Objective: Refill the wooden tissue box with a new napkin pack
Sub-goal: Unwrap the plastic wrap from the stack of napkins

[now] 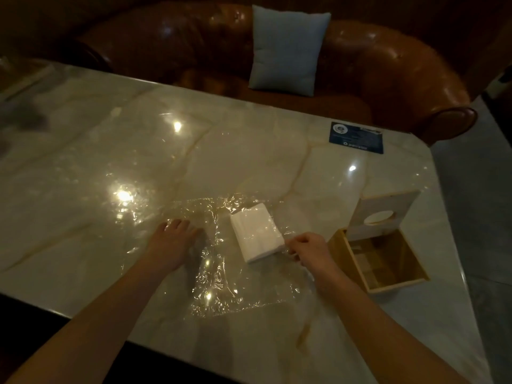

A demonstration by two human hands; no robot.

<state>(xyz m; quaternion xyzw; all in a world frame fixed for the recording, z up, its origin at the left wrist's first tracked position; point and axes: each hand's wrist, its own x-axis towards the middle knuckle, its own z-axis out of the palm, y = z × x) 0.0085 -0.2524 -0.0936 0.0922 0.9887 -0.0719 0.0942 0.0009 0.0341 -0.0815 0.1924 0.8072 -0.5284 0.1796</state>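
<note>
white napkin stack (256, 234) lying flat on the marble table (83, 167), just below centre, on a spread sheet of clear crinkled wrap (219, 273). wooden tissue box (379, 259) at 3 o'clock of it, near but apart, open and looking empty, with its holed lid (383, 214) propped up at the far side.

left hand (173, 245) at 9 o'clock of the stack, open, palm down, fingers spread on the wrap, seemingly pinning it. right hand (307, 249) at the stack's 4 o'clock corner, fingers closed in a pinch there; whether on film or on napkins, cannot tell.

likely light, soft and loose: prone to fan, slump or shed leaves if lifted by one corner. best taken across both long sides, squeezed gently, kept level. wrap slick and clingy, apt to drag along.
</note>
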